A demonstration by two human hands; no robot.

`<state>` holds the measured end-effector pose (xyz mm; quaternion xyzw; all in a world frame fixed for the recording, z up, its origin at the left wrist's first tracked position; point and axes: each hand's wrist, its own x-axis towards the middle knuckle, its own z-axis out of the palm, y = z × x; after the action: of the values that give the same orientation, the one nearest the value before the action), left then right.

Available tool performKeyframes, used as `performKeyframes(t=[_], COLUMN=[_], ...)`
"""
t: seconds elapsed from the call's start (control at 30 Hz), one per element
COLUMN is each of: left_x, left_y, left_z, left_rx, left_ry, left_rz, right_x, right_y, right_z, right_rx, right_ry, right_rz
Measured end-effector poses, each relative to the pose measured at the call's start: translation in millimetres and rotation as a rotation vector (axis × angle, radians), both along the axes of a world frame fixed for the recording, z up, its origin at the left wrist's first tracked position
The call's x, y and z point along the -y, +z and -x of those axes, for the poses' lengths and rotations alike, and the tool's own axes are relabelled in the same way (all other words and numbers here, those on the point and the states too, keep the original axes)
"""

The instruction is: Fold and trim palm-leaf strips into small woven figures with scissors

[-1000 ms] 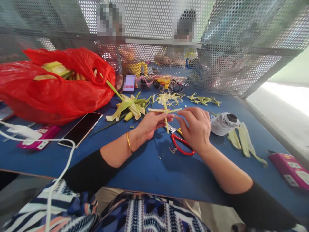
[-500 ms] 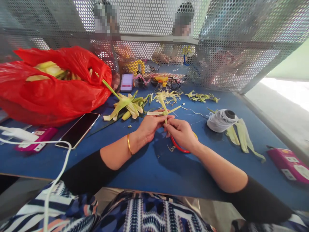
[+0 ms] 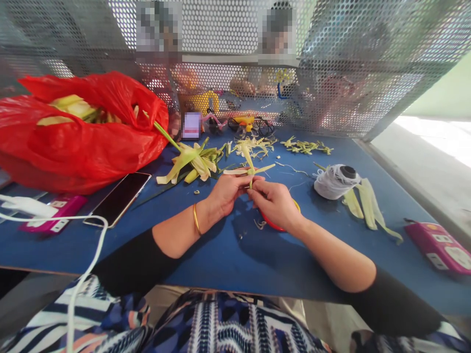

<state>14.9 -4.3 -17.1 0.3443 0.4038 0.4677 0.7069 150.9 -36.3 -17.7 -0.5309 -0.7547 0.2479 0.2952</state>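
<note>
Pale yellow-green husk strips [image 3: 248,157] cross one another between my two hands above the blue table, with a small knot where they meet. My left hand [image 3: 228,192] is closed on the woven husk strips from the left. From the right, my right hand [image 3: 273,200] pinches the strip end that points toward me; its fingertips partly hide that end. Under the right hand a red ring-shaped thing [image 3: 271,223] lies on the table, half covered. A cone of white thread [image 3: 335,182] stands to the right, beside loose flat husk strips [image 3: 364,203].
A red plastic bag [image 3: 84,152] of husks fills the left, near a phone [image 3: 119,198] and a power strip [image 3: 55,213] with a white cable. Husk pieces [image 3: 193,162] and small braided bits [image 3: 307,146] lie ahead. Another power strip [image 3: 441,245] is at right. People sit behind the perforated screen [image 3: 235,29].
The whole view has shifted very slightly. Both hands keep their hold on the husk strips, and the right fingers have moved a little closer to the knot.
</note>
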Motion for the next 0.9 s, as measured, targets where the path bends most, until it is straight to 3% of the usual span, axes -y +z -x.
performKeyframes(t=[0.13,0.2,0.3,0.37,0.53,0.6,0.8,0.9], left_x=[-3,-3,-3,-2,-3,-3,-5,-8], left_y=[-1.6,-0.4,3.2,5.0,1.7,-1.0,-3.3,-1.9], left_z=[3,4,5,6,6,5,6,10], left_rx=[0.007,0.027,0.028,0.017,-0.124,-0.236,-0.352,-0.404], left_ry=[-0.034,-0.028,-0.029,-0.038,-0.038,-0.028,-0.065,-0.1], left_rz=[-0.016,-0.001,0.046,0.075,0.015,-0.053,-0.199,-0.246], right_x=[1,-1,-9,-15,-20,-18,-9,-8], right_y=[-0.9,0.6,5.0,7.1,3.8,1.3,2.1,8.4], right_z=[-1,-4,-13,-19,-23,-20,-14,-17], right_rx=[-0.057,-0.105,-0.099,-0.017,0.169,0.202,0.209,0.178], right_ry=[-0.031,-0.123,-0.348,-0.394,-0.103,-0.039,0.043,-0.039], right_rz=[-0.025,-0.069,-0.318,-0.461,-0.312,-0.319,-0.365,-0.339])
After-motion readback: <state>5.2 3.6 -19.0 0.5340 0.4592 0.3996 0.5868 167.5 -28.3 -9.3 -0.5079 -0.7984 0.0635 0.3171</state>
